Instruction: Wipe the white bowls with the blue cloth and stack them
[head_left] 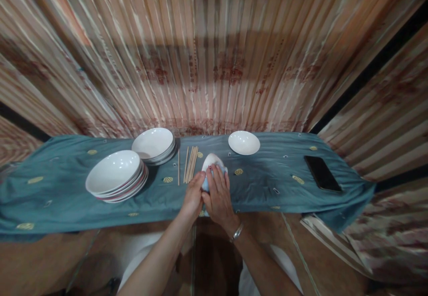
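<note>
We see a teal fabric tablecloth (264, 193) patterned with yellow ovals and small whitish outlines. The stacked round glossy dishes (113, 173) before us are white, some edged pinkish red; the shallow round bowl (244, 142) is white too. We also see tan slender sticks (191, 164), a pale blue cloth (205, 185), a white curved dish (211, 158), a black rectangular phone (323, 173) and a pleated beige-brown curtain (207, 68) printed dark red.

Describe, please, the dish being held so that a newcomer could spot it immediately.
On the teal-covered table, look just right of the chopsticks. The left hand and right hand hold the white dish there, with a light blue cloth against it; the other dishes stand untouched.
</note>
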A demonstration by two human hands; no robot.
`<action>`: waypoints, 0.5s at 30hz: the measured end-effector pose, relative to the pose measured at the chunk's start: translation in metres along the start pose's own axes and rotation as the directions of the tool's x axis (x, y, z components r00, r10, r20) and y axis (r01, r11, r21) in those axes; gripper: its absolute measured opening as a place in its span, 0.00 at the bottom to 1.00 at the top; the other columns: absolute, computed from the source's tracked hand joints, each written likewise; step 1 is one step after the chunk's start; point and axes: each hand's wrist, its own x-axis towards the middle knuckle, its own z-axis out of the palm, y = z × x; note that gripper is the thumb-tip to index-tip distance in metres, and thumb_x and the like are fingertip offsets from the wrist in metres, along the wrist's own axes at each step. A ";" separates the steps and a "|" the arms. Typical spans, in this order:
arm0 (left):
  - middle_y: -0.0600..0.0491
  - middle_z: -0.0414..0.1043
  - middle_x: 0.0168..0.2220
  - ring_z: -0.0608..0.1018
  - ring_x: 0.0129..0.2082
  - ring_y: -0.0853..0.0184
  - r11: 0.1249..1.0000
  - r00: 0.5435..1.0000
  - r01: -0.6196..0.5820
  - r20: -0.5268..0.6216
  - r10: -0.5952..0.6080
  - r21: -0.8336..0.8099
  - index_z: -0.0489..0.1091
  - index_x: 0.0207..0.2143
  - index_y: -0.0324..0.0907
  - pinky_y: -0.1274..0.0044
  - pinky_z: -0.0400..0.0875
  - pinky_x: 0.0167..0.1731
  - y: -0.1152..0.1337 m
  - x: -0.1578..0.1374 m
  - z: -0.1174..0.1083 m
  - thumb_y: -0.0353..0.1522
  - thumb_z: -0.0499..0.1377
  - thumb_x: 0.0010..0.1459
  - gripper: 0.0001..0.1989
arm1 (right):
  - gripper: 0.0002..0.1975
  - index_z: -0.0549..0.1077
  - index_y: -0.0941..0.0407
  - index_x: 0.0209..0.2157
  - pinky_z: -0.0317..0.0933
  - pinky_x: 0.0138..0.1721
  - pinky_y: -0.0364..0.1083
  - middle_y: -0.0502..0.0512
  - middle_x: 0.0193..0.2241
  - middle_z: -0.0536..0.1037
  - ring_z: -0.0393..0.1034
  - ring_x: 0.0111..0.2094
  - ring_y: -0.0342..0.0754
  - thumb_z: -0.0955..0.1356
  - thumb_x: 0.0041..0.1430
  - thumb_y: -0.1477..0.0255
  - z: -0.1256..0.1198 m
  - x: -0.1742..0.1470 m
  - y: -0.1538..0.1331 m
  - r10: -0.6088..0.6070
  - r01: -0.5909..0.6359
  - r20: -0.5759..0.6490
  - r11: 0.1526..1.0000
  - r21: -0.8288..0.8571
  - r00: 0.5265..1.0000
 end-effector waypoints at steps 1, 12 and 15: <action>0.50 0.80 0.33 0.80 0.41 0.59 1.000 1.000 -0.005 0.008 0.005 0.014 0.77 0.30 0.39 0.71 0.67 0.49 0.000 0.000 0.001 0.41 0.73 0.38 0.19 | 0.30 0.45 0.62 0.70 0.43 0.66 0.62 0.68 0.67 0.58 0.40 0.71 0.56 0.55 0.70 0.68 -0.001 0.000 0.001 0.000 0.000 0.000 1.000 0.003 1.000; 0.53 0.77 0.25 0.73 0.29 0.65 0.973 0.995 -0.081 0.066 0.069 0.214 0.76 0.22 0.42 0.76 0.66 0.35 -0.002 0.001 0.000 0.38 0.68 0.47 0.10 | 0.28 0.50 0.57 0.69 0.47 0.67 0.61 0.64 0.67 0.59 0.45 0.70 0.54 0.57 0.69 0.73 -0.020 0.018 0.023 0.000 -0.001 0.003 0.999 0.039 1.000; 0.55 0.73 0.21 0.68 0.23 0.69 0.968 0.996 -0.079 0.060 0.067 0.237 0.75 0.19 0.40 0.77 0.62 0.27 0.000 0.002 0.001 0.44 0.69 0.44 0.16 | 0.26 0.55 0.57 0.67 0.49 0.66 0.60 0.63 0.65 0.62 0.48 0.69 0.52 0.56 0.70 0.73 -0.020 0.025 0.026 0.015 -0.015 -0.007 0.998 0.061 1.000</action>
